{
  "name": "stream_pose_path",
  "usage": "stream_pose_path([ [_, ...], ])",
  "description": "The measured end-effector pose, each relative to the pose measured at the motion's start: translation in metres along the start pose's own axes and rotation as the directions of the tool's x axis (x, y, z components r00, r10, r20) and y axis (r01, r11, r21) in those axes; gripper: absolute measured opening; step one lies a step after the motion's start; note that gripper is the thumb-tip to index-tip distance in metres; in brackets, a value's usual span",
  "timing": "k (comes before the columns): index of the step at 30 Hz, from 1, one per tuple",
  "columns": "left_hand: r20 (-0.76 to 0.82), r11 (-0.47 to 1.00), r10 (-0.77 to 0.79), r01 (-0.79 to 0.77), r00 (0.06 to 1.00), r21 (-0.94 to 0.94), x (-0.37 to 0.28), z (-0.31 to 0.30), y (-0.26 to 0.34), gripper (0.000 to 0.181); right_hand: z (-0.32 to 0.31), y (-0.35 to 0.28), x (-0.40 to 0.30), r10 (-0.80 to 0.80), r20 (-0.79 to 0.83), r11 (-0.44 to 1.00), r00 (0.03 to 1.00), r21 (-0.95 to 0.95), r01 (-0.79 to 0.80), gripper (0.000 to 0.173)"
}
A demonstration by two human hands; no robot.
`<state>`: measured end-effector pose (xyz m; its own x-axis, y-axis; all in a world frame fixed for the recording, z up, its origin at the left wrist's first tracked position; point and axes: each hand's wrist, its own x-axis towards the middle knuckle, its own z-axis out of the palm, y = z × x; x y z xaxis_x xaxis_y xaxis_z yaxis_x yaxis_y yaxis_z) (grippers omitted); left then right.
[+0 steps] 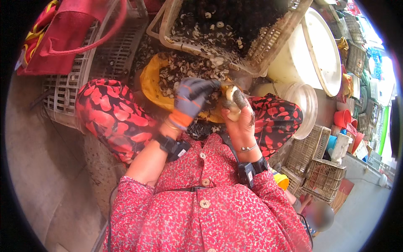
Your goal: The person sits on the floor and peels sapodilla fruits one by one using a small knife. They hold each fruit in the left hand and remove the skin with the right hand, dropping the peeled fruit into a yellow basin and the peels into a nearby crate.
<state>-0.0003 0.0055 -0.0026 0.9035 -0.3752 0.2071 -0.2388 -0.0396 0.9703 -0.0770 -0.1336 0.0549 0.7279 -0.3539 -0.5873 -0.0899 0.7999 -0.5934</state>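
My right hand [241, 111] is bare, with dark grey covers on some fingertips and dark stains. It is shut around a pale cream rounded piece [233, 97] whose kind I cannot tell. My left hand [192, 99] wears a grey, black and orange work glove. Its fingertips point at the pale piece, close to my right fingers. Blur hides whether the glove grips anything. Beneath both hands, between my knees, a yellow container [154, 91] holds many small, pale, curved scraps [189, 67] mixed with dark bits.
Beyond stands a dirty plastic crate [189, 47] of dark matter and pale pieces. At left, a red bag [72, 25] lies over another crate [66, 97]. A white bucket [292, 53] and a translucent tub [303, 107] stand right. Stacked crates [324, 179] are near another person [316, 217].
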Motion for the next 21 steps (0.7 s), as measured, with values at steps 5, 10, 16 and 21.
stream_pose_path([
  [5,-0.016,0.995,-0.088,0.087,0.996,-0.057,0.001,-0.004,0.005,0.025,0.007,0.001,-0.003,-0.012,0.003,0.997,1.000,-0.071,0.012,0.022],
  [10,0.096,0.958,0.197,-0.212,0.976,0.194,0.002,-0.005,0.016,0.022,0.000,-0.005,0.001,-0.054,0.105,0.961,0.993,-0.263,0.080,0.031],
  [16,0.069,0.991,0.068,-0.060,0.995,-0.116,-0.003,0.002,0.013,0.029,-0.012,-0.005,0.005,0.059,0.126,0.994,0.990,-0.097,-0.047,0.028],
  [21,0.069,0.785,-0.387,0.367,0.920,-0.500,-0.003,0.005,0.014,0.027,-0.007,-0.005,0.005,0.194,0.125,0.967,0.973,0.142,-0.211,0.028],
])
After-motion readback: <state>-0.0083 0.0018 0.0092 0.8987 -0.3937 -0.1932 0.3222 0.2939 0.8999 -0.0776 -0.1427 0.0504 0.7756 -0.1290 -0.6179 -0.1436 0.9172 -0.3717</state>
